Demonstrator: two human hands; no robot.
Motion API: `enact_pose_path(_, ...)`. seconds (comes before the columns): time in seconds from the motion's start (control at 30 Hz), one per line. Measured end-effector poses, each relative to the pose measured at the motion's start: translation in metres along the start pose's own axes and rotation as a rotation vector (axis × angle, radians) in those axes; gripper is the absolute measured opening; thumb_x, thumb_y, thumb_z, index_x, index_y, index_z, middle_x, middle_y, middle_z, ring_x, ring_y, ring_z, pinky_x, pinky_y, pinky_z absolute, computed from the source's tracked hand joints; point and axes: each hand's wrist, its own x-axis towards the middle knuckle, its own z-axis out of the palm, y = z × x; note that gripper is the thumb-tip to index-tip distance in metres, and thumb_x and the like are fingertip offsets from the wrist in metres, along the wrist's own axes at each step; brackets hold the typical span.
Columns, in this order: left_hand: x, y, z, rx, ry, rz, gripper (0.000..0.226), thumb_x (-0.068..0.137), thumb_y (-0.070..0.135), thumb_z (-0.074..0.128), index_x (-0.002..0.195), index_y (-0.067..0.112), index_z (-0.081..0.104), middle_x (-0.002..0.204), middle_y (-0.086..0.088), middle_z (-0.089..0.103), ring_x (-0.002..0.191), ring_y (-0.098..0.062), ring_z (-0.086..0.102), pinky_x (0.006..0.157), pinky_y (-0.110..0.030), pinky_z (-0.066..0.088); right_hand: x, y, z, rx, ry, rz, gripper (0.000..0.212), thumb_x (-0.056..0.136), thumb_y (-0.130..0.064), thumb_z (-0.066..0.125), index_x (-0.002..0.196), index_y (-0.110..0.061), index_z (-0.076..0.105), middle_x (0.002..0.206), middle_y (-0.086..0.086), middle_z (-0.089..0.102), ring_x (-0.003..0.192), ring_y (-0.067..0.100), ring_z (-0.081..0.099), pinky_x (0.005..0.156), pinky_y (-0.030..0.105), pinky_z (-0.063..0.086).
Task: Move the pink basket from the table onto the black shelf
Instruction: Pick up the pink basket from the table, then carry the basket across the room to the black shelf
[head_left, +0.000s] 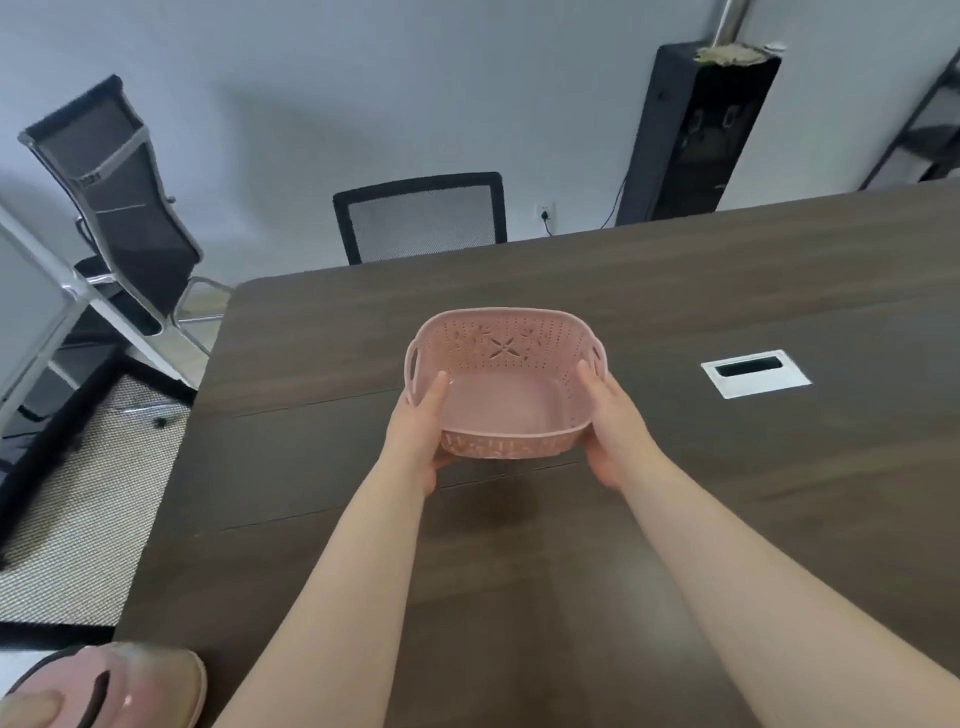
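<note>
Left hand (415, 431) grips the left side of the pink basket (501, 384): thumb lies over the rim and inside the wall, the other fingers curl under the near-left corner, closed on it. Right hand (615, 423) mirrors this on the right side, thumb along the rim just below the right handle slot, fingers wrapped beneath and mostly hidden. Basket is empty, tilted with its opening toward the camera, near edge lifted; a soft shadow lies on the table (675, 291) below it, but whether the far edge touches the wood cannot be told. Both forearms are bare and reach in from the near edge. The dark wood tabletop is bare around the basket; a white cable grommet (756, 373) is set into it, well apart to the right. Beyond the far table edge stands a black mesh chair (421, 215), pushed close; a second tilted office chair (111, 171) stands far left. A tall black cabinet (696, 130) stands against the far wall, right of centre. The black shelf (924, 124) shows only partly at the far right edge, with the table's right stretch between it and the basket. A pink lidded object (130, 686) sits at the near left corner, blurred.
</note>
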Motion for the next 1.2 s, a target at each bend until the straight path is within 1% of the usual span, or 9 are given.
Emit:
enact_pose_path(0.17, -0.021, -0.001, 0.073, 0.096, -0.138, 0.032, 0.052, 0.088, 0.048, 0.056, 0.138, 0.034, 0.050, 0.129, 0.001, 0.064, 0.115, -0.027, 0.062, 0.095, -0.054, 0.051, -0.043, -0.031, -0.067, 0.042, 0.184, -0.114, 0.033, 0.102, -0.039, 0.049, 0.132, -0.041, 0.062, 0.138, -0.009, 0.067, 0.129, 0.016, 0.060, 0.111, 0.043, 0.045)
enact_pose_path(0.3, -0.052, -0.015, 0.151, 0.168, -0.321, 0.033, 0.067, 0.079, 0.052, 0.057, 0.143, 0.034, 0.046, 0.139, 0.002, 0.058, 0.128, -0.030, 0.053, 0.106, -0.058, 0.038, -0.094, -0.056, -0.138, 0.067, 0.370, -0.154, 0.043, 0.103, -0.044, 0.045, 0.143, -0.036, 0.057, 0.138, -0.009, 0.067, 0.128, 0.015, 0.061, 0.107, 0.039, 0.047)
enact_pose_path(0.43, -0.099, -0.028, 0.229, 0.229, -0.522, 0.053, 0.070, 0.075, 0.053, 0.059, 0.142, 0.035, 0.048, 0.137, 0.004, 0.060, 0.127, -0.028, 0.055, 0.107, -0.056, 0.038, -0.154, -0.080, -0.210, 0.106, 0.540, -0.240, 0.042, 0.105, -0.041, 0.043, 0.142, -0.028, 0.059, 0.135, -0.003, 0.070, 0.127, 0.019, 0.063, 0.108, 0.042, 0.047)
enact_pose_path(0.67, -0.213, -0.065, 0.349, 0.305, -0.814, 0.133, 0.052, 0.086, 0.043, 0.059, 0.136, 0.030, 0.055, 0.128, 0.005, 0.066, 0.119, -0.023, 0.061, 0.105, -0.048, 0.045, -0.282, -0.111, -0.319, 0.114, 0.829, -0.330, 0.044, 0.104, -0.044, 0.043, 0.145, -0.032, 0.055, 0.138, -0.007, 0.067, 0.126, 0.015, 0.061, 0.108, 0.039, 0.046)
enact_pose_path(0.73, -0.247, -0.078, 0.374, 0.315, -0.856, 0.135, 0.051, 0.085, 0.044, 0.059, 0.135, 0.031, 0.056, 0.126, 0.005, 0.067, 0.116, -0.023, 0.062, 0.103, -0.047, 0.046, -0.314, -0.115, -0.344, 0.131, 0.888, -0.338, 0.041, 0.105, -0.044, 0.040, 0.142, -0.034, 0.056, 0.130, -0.010, 0.069, 0.119, 0.011, 0.063, 0.097, 0.033, 0.051)
enact_pose_path(0.8, -0.291, -0.100, 0.403, 0.333, -0.913, 0.125, 0.051, 0.085, 0.044, 0.059, 0.134, 0.031, 0.056, 0.126, 0.004, 0.066, 0.117, -0.024, 0.062, 0.103, -0.046, 0.047, -0.358, -0.118, -0.376, 0.134, 0.952, -0.347, 0.036, 0.106, -0.043, 0.038, 0.136, -0.036, 0.057, 0.117, -0.015, 0.070, 0.102, 0.002, 0.066, 0.078, 0.025, 0.054)
enact_pose_path(0.87, -0.335, -0.123, 0.430, 0.347, -0.966, 0.109, 0.053, 0.084, 0.044, 0.059, 0.136, 0.030, 0.055, 0.128, 0.003, 0.066, 0.117, -0.025, 0.062, 0.103, -0.046, 0.047, -0.403, -0.119, -0.409, 0.142, 1.013, -0.337, 0.037, 0.106, -0.045, 0.038, 0.139, -0.036, 0.053, 0.114, -0.016, 0.067, 0.094, -0.001, 0.063, 0.069, 0.023, 0.050)
enact_pose_path(1.1, -0.461, -0.201, 0.505, 0.395, -1.078, 0.059, 0.044, 0.090, 0.037, 0.057, 0.132, 0.027, 0.057, 0.121, 0.000, 0.067, 0.109, -0.026, 0.065, 0.095, -0.043, 0.052, -0.522, -0.111, -0.515, 0.177, 1.152, -0.302, 0.050, 0.102, -0.052, 0.042, 0.147, -0.032, 0.051, 0.136, -0.005, 0.063, 0.113, 0.012, 0.060, 0.075, 0.028, 0.046)
enact_pose_path(1.2, -0.498, -0.224, 0.529, 0.420, -1.095, 0.066, 0.042, 0.091, 0.036, 0.057, 0.132, 0.029, 0.056, 0.123, 0.001, 0.066, 0.111, -0.025, 0.064, 0.098, -0.043, 0.051, -0.555, -0.110, -0.549, 0.190, 1.194, -0.311, 0.050, 0.102, -0.052, 0.041, 0.147, -0.033, 0.050, 0.136, -0.005, 0.063, 0.106, 0.008, 0.060, 0.076, 0.028, 0.047)
